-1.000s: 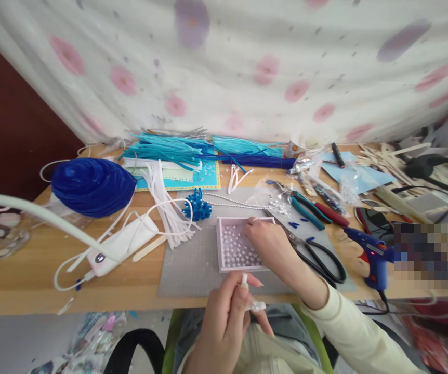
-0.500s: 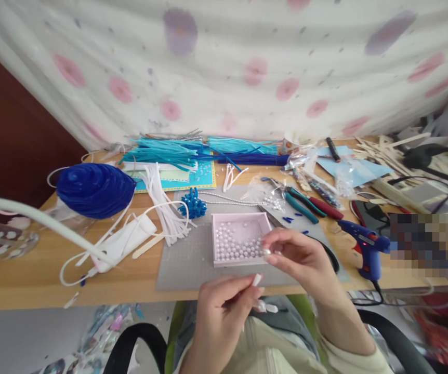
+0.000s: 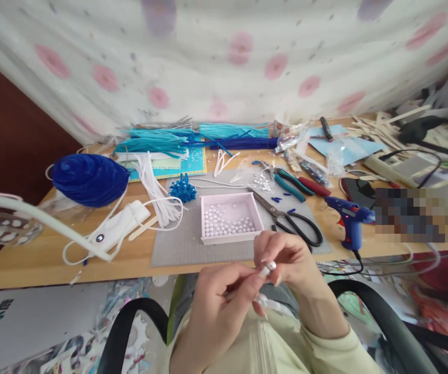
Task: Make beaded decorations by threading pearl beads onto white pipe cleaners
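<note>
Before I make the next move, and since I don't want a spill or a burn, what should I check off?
1. White piece gripped: ok, pinched in the left hand at the white tip.
2. Pearl bead in place: ok, at the right hand's fingertips, by the white tip.
3. Bead firmly attached: cannot tell, fingers cover the join.
4. Bead tray level: ok, flat on the gray mat.
5. Scissors stowed: not ok, lying beside the tray.
6. Glue gun cool: cannot tell; a red light shows on it.

Tray (image 3: 227, 238): pale pink | bead (image 3: 272, 265): pearl-white | strip (image 3: 264, 272): probably white
</note>
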### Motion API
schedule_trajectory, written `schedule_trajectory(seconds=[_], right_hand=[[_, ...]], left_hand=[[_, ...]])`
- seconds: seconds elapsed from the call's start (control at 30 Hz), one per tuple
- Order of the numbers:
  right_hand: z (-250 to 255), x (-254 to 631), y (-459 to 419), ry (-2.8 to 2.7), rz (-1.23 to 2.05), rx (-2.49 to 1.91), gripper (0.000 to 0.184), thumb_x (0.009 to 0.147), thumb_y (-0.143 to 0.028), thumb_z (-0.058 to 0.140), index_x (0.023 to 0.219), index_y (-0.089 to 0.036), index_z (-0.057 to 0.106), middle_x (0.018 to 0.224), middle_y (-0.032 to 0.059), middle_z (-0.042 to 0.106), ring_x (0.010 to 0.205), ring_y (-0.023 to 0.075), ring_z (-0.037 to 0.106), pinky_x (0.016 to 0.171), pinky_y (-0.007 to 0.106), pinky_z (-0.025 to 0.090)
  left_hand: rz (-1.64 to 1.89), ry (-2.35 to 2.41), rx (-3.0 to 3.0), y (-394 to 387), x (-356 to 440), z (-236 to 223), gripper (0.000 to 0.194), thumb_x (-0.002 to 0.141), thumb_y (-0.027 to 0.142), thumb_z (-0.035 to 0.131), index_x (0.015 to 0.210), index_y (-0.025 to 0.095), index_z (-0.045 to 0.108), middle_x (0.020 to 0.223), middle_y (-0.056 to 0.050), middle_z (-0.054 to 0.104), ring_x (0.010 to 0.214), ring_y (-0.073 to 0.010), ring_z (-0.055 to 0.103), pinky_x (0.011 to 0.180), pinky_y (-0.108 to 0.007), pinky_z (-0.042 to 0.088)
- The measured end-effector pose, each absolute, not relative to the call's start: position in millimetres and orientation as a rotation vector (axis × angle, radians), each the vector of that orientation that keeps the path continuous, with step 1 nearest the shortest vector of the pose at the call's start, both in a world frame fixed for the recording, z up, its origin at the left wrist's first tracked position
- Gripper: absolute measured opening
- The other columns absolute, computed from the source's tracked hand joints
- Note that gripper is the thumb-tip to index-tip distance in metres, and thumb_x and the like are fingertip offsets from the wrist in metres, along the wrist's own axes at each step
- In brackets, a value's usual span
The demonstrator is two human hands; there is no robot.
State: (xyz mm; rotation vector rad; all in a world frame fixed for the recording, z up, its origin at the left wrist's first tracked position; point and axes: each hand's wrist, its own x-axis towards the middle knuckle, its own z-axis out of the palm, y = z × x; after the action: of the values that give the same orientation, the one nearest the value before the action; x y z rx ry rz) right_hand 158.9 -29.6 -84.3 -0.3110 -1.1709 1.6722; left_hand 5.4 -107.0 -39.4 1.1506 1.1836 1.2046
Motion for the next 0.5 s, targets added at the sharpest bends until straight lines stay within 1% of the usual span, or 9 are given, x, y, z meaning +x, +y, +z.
schedule_trajectory(seconds=[0.17,0.3,0.4,0.5], right_hand=[[-75,173,-29,-1.315,1.646,-0.379,0.021,0.07,-0.024,0.095,0.089,-0.028,0.086,0.073,0.0012,0.072,0.061,0.0095,0.061,0.054,0.019,0.049],[-70,178,-31,-1.393,1.568,-0.46,0.02,0.071,-0.024,0.094,0.089,-0.027,0.086,0.073,0.0017,0.073,0.064,0.0109,0.062,0.058,0.021,0.05],[-69,178,-32,-1.418,1.519,-0.473,0.018,0.072,-0.025,0.093,0.088,-0.026,0.087,0.072,0.0024,0.073,0.065,0.0124,0.063,0.059,0.022,0.051],[-69,178,-33,-1.428,1.497,-0.473,0.018,0.072,-0.026,0.093,0.089,-0.027,0.087,0.073,0.0029,0.074,0.066,0.0131,0.064,0.058,0.022,0.052]], left_hand=[[1.115,1.209,1.3,-106,5,-39,0.032,0.096,0.036,0.066,0.074,0.018,0.078,0.055,-0.002,0.073,0.047,-0.0117,0.065,0.049,-0.018,0.044],[1.075,1.207,1.347,-104,3,-41,0.03,0.098,0.034,0.064,0.08,0.018,0.082,0.054,-0.002,0.072,0.047,-0.0111,0.062,0.049,-0.019,0.041],[1.036,1.201,1.35,-104,3,-42,0.032,0.098,0.036,0.063,0.083,0.018,0.083,0.052,-0.001,0.069,0.045,-0.0115,0.06,0.048,-0.02,0.039],[1.008,1.213,1.357,-105,3,-42,0.036,0.099,0.04,0.061,0.08,0.017,0.082,0.051,-0.002,0.068,0.045,-0.0124,0.057,0.047,-0.022,0.038]])
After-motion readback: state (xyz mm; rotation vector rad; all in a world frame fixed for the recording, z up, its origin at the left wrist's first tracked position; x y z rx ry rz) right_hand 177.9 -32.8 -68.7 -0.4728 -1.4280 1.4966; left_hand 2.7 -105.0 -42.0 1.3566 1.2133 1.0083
